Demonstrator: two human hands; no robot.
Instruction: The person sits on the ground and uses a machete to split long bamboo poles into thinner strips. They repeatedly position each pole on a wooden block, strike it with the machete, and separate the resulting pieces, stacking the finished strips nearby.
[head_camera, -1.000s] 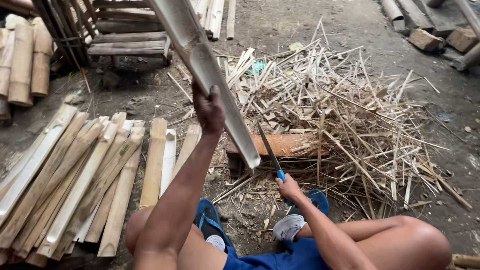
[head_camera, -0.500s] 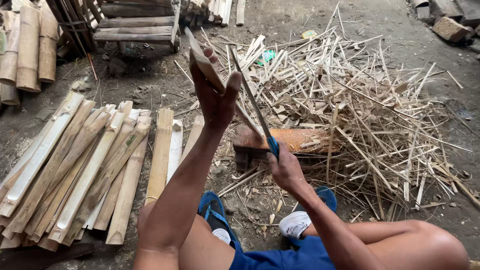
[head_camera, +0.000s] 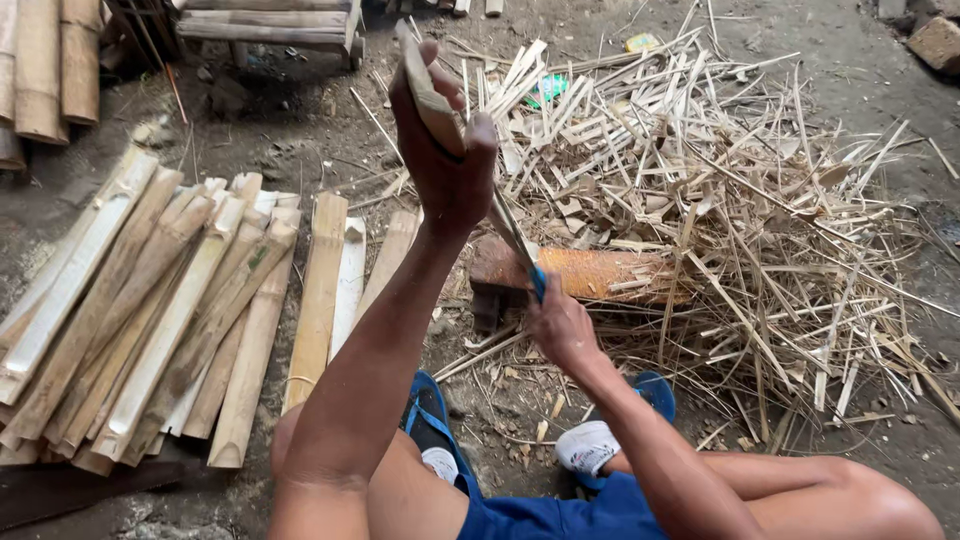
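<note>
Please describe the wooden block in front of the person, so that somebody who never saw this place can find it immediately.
Start at the big heap of thin bamboo splinters on the ground. At its near left edge, just beyond the right hand, lies the wooden block. Unlike the pale strips around it, it is thick, short and orange-brown.

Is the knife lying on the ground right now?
No, the right hand grips the knife by its blue handle, blade raised against the bamboo piece.

The left hand (head_camera: 445, 165) grips a bamboo piece (head_camera: 425, 90) and holds it up. The right hand (head_camera: 560, 330) holds a knife (head_camera: 515, 245) with a blue handle, its blade against the bamboo. A wooden block (head_camera: 590, 275) sits below. Split bamboo slats (head_camera: 170, 300) lie on the left, and thin scraps (head_camera: 720, 190) pile up on the right.
</note>
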